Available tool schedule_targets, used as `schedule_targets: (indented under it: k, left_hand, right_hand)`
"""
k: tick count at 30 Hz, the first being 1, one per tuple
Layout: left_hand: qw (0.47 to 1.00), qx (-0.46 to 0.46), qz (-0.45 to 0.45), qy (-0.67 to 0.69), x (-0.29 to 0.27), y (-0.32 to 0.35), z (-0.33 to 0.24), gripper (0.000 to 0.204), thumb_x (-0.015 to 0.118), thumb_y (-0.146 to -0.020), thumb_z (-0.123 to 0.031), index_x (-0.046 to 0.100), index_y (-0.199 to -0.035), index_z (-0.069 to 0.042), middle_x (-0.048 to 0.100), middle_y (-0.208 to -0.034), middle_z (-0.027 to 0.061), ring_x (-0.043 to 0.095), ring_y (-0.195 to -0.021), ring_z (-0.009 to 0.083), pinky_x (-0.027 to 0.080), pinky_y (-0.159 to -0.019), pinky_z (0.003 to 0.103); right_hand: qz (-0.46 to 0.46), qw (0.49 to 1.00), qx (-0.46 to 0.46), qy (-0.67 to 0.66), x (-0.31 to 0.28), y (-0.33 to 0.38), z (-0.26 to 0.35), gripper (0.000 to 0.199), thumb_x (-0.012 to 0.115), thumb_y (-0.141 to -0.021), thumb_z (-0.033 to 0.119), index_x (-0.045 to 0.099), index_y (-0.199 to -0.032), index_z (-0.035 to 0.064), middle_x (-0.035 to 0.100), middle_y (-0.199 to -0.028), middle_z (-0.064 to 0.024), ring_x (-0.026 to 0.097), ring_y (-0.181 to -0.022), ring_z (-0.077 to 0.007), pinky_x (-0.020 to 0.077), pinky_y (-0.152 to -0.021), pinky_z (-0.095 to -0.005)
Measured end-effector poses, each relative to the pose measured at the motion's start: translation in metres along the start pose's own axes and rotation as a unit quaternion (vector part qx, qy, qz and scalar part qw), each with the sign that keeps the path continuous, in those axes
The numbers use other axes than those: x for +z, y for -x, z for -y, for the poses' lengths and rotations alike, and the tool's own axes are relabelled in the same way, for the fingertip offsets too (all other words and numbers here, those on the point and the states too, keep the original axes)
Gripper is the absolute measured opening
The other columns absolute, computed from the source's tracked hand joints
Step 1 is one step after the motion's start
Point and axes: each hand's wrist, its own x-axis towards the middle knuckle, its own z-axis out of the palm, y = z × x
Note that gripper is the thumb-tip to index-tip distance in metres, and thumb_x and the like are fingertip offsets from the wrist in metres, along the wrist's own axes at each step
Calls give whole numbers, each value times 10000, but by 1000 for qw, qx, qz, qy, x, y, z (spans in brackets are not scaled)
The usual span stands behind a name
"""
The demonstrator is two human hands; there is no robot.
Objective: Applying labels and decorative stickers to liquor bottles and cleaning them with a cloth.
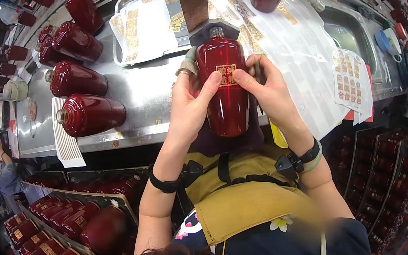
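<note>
A glossy dark red bottle (pixel 226 106) lies in front of me, its clear threaded neck pointing away against a grey angled block (pixel 224 23). A square gold decal (pixel 227 75) sits on its face. My left hand (pixel 191 94) closes round the bottle's left side, its thumb pressed beside the decal; a worn wrap (pixel 186 68) covers one fingertip. From the other side my right hand (pixel 266 84) grips the bottle, thumb at the decal's right edge. Something thin and dark (pixel 258 71) shows among the right fingers; its kind is hard to make out.
Several red bottles (pixel 91 114) lie at the left of the metal table (pixel 144 104). Behind is a tray (pixel 184 40) with gold decal sheets. White sheeting (pixel 294 69), a decal sheet (pixel 349 77) and a sink (pixel 349 38) are at right. Crates of bottles (pixel 71 217) stand below.
</note>
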Motion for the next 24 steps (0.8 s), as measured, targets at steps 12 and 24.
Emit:
schedule_targets:
  k: [12, 24]
  left_hand:
    - [1000, 12, 19, 10, -1, 3, 0, 835, 747, -995, -116, 235, -1627, 73, 472, -1561, 175, 497, -1415, 220, 411, -1188, 374]
    - [1000, 9, 18, 9, -3, 2, 1, 841, 747, -995, -117, 228, -1631, 67, 457, -1573, 175, 488, -1426, 228, 392, -1203, 378]
  right_hand:
    - [-17, 977, -176, 121, 6, 45, 6, 162, 721, -953, 30, 701, -1102, -33, 735, -982, -110, 693, -860, -163, 542, -789, -301]
    - [-37, 969, -198, 146, 8, 43, 4, 154, 754, -908, 10, 712, -1053, -22, 720, -961, -115, 703, -849, -196, 540, -765, -314]
